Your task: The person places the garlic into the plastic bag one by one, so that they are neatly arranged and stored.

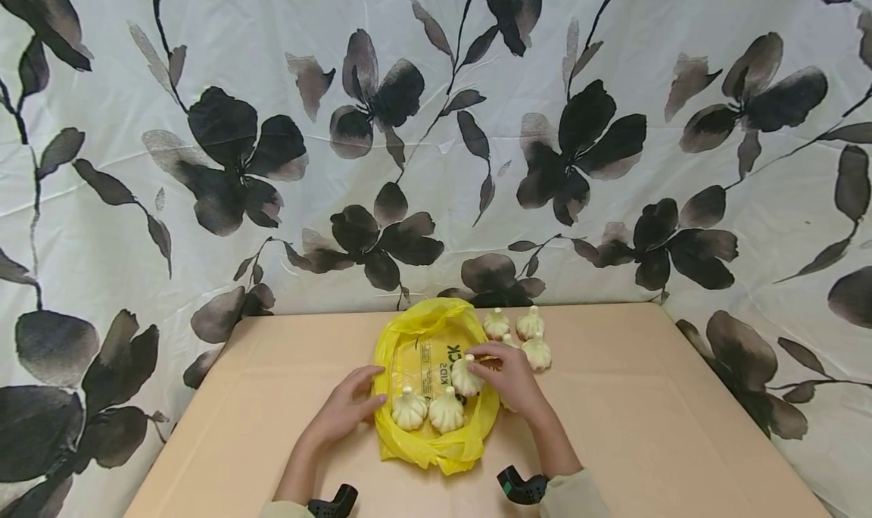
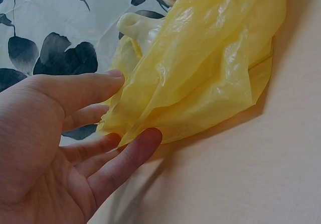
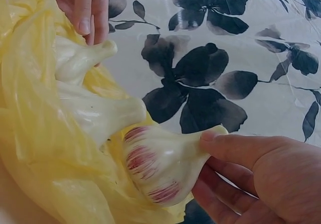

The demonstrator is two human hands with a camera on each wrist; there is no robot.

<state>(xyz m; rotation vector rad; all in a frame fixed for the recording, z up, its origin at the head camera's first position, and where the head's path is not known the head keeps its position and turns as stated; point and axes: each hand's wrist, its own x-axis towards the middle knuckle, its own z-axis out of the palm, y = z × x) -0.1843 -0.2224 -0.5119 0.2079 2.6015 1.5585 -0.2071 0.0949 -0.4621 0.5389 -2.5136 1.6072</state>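
A yellow plastic bag (image 1: 436,454) lies with its mouth spread, two garlic bulbs (image 1: 409,409) standing inside near its front. My right hand (image 1: 509,376) pinches a third bulb (image 1: 466,376) by its stem over the bag's right part; the right wrist view shows purple streaks on this bulb (image 3: 155,166). My left hand (image 1: 346,404) is at the bag's left rim, and in the left wrist view its thumb and fingers (image 2: 108,174) hold the edge of the yellow plastic (image 2: 200,73).
Several more garlic bulbs (image 1: 537,351) stand behind the bag to the right, near the back edge of the tan table (image 1: 654,427). A white cloth with dark flowers (image 1: 477,154) hangs behind the table. Each wrist wears a black camera (image 1: 523,488).
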